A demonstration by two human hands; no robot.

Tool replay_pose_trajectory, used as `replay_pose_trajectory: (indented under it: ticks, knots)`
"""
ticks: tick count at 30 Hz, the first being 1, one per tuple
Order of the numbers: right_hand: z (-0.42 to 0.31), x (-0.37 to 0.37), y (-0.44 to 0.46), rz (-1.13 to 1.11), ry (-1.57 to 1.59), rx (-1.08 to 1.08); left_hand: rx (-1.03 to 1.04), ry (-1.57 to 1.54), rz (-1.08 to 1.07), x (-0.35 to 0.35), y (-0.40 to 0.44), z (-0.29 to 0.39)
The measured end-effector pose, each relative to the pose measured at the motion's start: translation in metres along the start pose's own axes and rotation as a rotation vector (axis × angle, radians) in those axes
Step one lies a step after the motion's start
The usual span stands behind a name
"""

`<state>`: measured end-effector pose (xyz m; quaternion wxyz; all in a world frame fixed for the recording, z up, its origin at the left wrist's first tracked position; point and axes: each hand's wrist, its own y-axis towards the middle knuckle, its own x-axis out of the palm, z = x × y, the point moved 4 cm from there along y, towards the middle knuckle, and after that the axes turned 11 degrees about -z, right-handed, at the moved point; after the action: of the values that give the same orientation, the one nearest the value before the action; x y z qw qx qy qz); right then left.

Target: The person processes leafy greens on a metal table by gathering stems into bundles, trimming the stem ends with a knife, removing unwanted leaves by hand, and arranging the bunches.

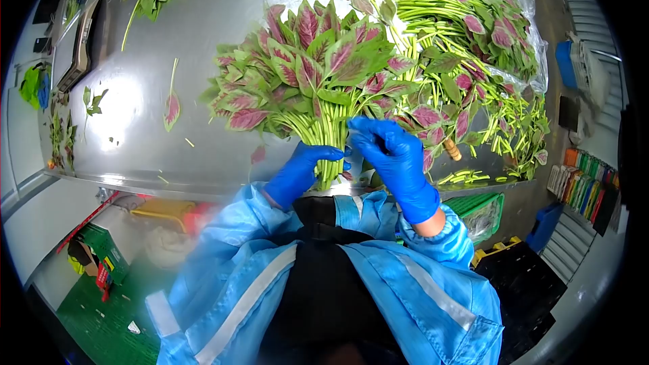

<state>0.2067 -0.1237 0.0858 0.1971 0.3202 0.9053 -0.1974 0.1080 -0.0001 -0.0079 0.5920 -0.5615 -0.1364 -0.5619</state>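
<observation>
A large bunch of leafy greens (pixel 318 61) with purple-centred leaves stands nearly upright at the near edge of the metal table. Round its pale green stems my left hand (pixel 301 169), in a blue glove, is closed. My right hand (pixel 389 149), also gloved in blue, is at the right side of the stems, its fingers curled together near the leaves. Whatever those fingers may hold is too small to make out. Loose leaves and cut stems lie to the right of the bunch.
The metal table (pixel 142 122) carries scattered leaves. A big pile of greens (pixel 466 20) on clear plastic is at the back right. A wooden handle (pixel 452 149) lies right of my right hand. A scale-like device (pixel 81 44) stands at left. Green crates (pixel 105 253) sit below.
</observation>
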Motion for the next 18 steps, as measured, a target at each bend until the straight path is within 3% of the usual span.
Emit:
replay_pose_trajectory:
  ticks: [1,4,8,12,15,17,18]
  knots:
    - [-0.020,-0.002,0.010,0.104,0.020,-0.076,0.026,0.009,-0.002,0.003,0.002,-0.002]
    - [-0.053,0.012,0.037,0.178,-0.350,-0.127,0.122,-0.035,0.062,-0.006,0.012,-0.014]
    - [-0.019,0.032,0.045,0.245,-0.242,-0.153,0.094,-0.135,0.033,-0.003,0.006,-0.012]
    - [-0.016,0.028,0.021,0.268,0.118,-0.252,0.002,-0.221,0.045,0.014,-0.013,0.001]
    - [-0.020,0.026,0.019,0.262,0.006,-0.046,0.152,0.049,-0.024,0.028,-0.028,0.011]
    - [-0.027,0.029,0.027,0.238,-0.080,-0.015,-0.026,-0.234,0.003,0.007,-0.014,-0.003]
    - [-0.025,0.032,0.033,0.230,-0.174,-0.022,-0.016,-0.212,-0.007,0.003,-0.007,-0.006]
